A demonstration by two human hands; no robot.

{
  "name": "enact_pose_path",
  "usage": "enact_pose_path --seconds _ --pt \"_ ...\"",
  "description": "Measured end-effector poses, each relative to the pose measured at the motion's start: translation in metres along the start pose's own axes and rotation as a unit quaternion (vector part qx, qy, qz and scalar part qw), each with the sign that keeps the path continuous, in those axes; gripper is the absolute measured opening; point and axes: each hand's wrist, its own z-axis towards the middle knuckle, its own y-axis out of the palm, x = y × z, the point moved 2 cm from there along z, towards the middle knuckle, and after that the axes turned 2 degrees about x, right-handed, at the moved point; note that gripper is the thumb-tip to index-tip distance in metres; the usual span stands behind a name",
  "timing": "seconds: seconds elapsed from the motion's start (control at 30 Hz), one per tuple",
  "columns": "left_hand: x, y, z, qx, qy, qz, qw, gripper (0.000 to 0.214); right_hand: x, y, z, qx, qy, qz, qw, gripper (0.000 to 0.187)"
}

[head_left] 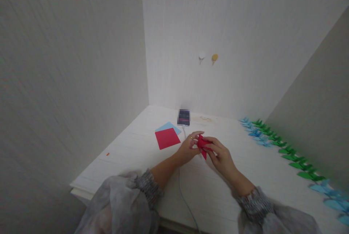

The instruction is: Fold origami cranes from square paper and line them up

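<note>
The left hand [188,148] and right hand [222,155] pinch a folded red paper [201,142]. Nearby, a red sheet [167,138] overlaps a light-blue sheet [169,125].

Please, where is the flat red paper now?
In the head view, the flat red paper lies left of the left hand, partly over the blue paper.

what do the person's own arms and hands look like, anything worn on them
Both arms wear loose, sheer grey fabric sleeves, gathered into speckled darker-grey textured cuffs partway up the forearms. The left hand is ungloved, with a thin gold-coloured ring on one finger. The right hand is ungloved too, with no ring visible.
</note>
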Motion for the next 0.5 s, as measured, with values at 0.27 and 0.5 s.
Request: enact_pose_path --seconds 0.27,0.5 --pt "0.0068 0.0001 -0.0012 -0.004 -0.024 -0.079 0.997 0.041 -0.0085 -0.0076 0.0028 0.007 0.061 0.048 0.997 0.012" --pt "0.0069 0.0013 -0.0011 0.017 -0.028 -0.109 0.994 0.03 -0.0008 -0.0071 0.0021 0.034 0.116 0.114 0.986 0.013"
